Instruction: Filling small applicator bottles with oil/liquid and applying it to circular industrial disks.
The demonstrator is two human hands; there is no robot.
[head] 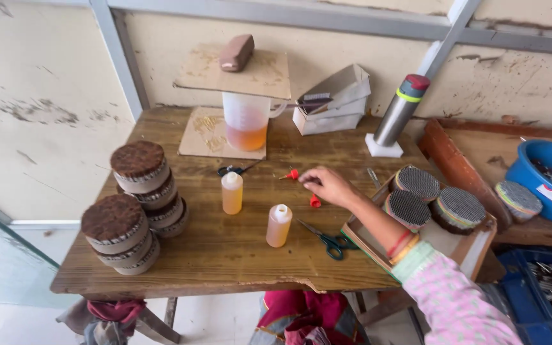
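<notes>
My right hand (328, 186) reaches across the wooden table (225, 255), palm down, fingers loosely apart, holding nothing. Its fingertips lie just right of a small red nozzle cap (292, 174). A second red cap (315, 202) sits just below the hand. Two small plastic bottles of orange liquid stand uncapped to the left, one (232, 193) further back and one (278, 225) nearer. My left hand is out of sight.
Green-handled scissors (328, 243) lie near the front, black scissors (234, 169) further back. A jug of orange liquid (248, 124) stands under cardboard. Stacks of brown-topped discs (137, 204) fill the left. A tray (359, 239) of mesh-topped discs, a steel flask (398, 112) and a blue tub (547, 182) stand right.
</notes>
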